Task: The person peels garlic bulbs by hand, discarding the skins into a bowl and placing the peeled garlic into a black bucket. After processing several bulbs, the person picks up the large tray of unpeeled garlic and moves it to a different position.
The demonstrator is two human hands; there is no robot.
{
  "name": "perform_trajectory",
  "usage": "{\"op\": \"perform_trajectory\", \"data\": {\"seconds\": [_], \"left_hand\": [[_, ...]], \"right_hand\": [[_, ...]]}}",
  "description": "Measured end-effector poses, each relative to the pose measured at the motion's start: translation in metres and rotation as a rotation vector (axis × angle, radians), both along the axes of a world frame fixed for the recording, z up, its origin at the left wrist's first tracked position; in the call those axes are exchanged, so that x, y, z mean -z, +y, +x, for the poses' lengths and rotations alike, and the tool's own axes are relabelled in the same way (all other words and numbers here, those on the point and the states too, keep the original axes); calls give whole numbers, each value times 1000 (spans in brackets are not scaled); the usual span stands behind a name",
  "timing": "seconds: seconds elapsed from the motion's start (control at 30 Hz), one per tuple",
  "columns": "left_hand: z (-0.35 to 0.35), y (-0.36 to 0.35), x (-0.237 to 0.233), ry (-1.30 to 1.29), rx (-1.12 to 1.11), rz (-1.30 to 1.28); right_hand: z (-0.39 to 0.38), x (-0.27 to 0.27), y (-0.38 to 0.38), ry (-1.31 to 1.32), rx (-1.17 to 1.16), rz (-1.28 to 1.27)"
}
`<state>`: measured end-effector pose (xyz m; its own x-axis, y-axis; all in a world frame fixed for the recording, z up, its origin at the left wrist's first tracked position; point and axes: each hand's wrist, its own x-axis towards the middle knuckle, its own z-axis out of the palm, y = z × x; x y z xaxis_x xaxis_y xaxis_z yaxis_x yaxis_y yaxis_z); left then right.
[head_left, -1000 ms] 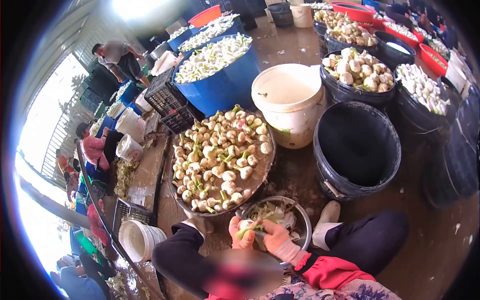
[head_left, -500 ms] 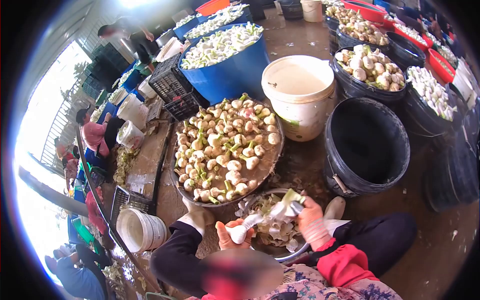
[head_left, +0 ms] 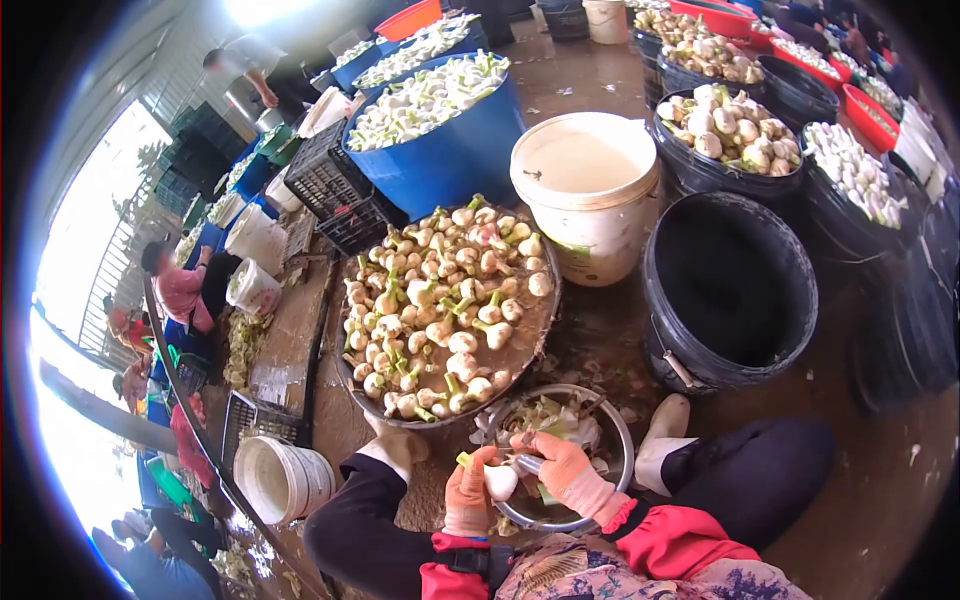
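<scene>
White round bulb with green stem stub (head_left: 498, 482) sits in left hand (head_left: 467, 500), grip closed round it; stem points up-left. Right hand (head_left: 568, 478) closed on small grey tool (head_left: 527, 463), touching bulb. Steel bowl of peelings (head_left: 622, 437) beneath; heaped round tray (head_left: 525, 345) just beyond. Wet concrete floor (head_left: 590, 330).
</scene>
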<state>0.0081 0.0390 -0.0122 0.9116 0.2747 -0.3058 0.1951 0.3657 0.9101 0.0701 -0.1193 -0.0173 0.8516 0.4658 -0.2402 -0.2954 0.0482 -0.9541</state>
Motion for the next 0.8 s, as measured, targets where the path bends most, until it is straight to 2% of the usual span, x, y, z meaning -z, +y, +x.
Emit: {"op": "perform_trajectory", "data": {"seconds": [0.03,0.1,0.13,0.2,0.27,0.33,0.4,0.47,0.53,0.6,0.67,0.7,0.77,0.8], "left_hand": [[0,1,-1,36,-18,-79],[-5,21,15,109,-9,-232],[-3,18,14,114,-10,-229],[0,10,10,48,-213,-514],[3,20,17,46,-193,-588],[11,25,26,200,-460,-639],[26,34,43,234,-488,-682],[64,23,36,267,-407,-582],[104,-8,5,191,-239,-587],[136,-49,-39,53,79,-479],[154,-75,-76,-150,344,-671],[165,-77,-73,-167,335,-623],[189,-59,-46,-71,128,-273],[201,-44,-24,8,5,-61]], "right_hand": [[4,-4,-3,3,3,0],[16,-18,-11,197,236,345],[22,-24,-18,172,311,388],[32,-27,-34,262,423,529],[35,-15,-43,287,445,552],[33,-1,-47,280,202,139],[18,50,-37,-341,-97,-263],[4,43,-28,-313,-330,-581],[-1,41,-22,-191,-498,-515],[-2,42,-15,-188,-512,-456],[5,30,-13,-144,-543,-469],[3,44,-10,-147,-548,-469],[-1,83,-4,-412,-366,-335],[14,38,-13,-156,-468,-498]]}}
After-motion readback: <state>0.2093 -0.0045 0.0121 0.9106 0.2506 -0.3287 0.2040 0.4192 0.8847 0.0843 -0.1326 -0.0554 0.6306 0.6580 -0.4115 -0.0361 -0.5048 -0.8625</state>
